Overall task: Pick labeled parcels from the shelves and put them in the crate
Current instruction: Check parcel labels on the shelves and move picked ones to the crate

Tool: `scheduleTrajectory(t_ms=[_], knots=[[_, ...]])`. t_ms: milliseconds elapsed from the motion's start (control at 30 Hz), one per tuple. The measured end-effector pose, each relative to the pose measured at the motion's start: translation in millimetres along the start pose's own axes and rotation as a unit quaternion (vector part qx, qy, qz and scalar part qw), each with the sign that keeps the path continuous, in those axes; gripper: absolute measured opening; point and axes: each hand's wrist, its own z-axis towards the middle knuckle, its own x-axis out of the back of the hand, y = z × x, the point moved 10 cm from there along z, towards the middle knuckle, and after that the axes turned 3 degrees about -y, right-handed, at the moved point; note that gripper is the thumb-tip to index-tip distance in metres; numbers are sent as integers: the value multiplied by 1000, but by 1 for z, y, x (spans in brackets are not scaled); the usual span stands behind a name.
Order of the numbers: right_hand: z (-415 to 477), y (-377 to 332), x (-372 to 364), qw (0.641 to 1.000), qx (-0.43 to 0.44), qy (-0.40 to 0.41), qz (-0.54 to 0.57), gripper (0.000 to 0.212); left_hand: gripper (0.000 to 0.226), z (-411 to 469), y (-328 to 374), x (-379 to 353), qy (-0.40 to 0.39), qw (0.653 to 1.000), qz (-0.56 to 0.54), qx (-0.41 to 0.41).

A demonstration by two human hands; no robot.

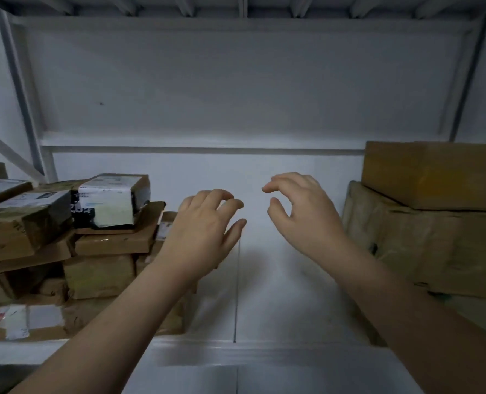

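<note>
Hovering over the bare middle of the white metal shelf (278, 280): left hand (205, 223) and right hand (301, 211). Both grips are slack, fingers loosely curled, nothing held.

Labelled parcels are in the ragged stack of brown cardboard parcels (102, 268) at left, just beside the left hand. Top one is a small box with white label and black tape (108, 200), resting on a flat brown carton (117, 240). It looks rigid and light, likely a one-hand job. Take it across the short sides; the tape may be slick. Pulling from lower in the stack could tip it.

At right are two big plain brown cartons (423, 245), stacked. No label shows on the visible faces. They're probably heavier: two hands, under the bottom edges.

Crate is not in view. Label text is unreadable. Both stacks are cut off by the frame edges.
</note>
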Motion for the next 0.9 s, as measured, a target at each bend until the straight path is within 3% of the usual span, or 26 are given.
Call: scheduleTrajectory(t_ms=[100, 367, 500, 600, 733, 900], knots=[[-14, 19, 61, 995, 8, 70, -73, 27, 42, 27, 46, -5, 24, 997, -56, -40], [-65, 109, 180, 969, -80, 161, -168, 33, 51, 82, 165, -20, 7, 971, -229, -70], [-68, 161, 212, 959, -172, 137, -177, 49, 74, 126, 204, -21, 3, 961, -275, -42], [-60, 195, 216, 945, -220, 78, -230, 55, 83, 155, 219, -34, -25, 970, -241, -11], [-52, 202, 208, 960, -183, 38, -211, 50, 64, 165, 220, -53, -64, 951, -301, 38], [-55, 184, 204, 988, -114, 84, -57, 55, 36, 144, 212, -33, 59, 904, -414, 88]])
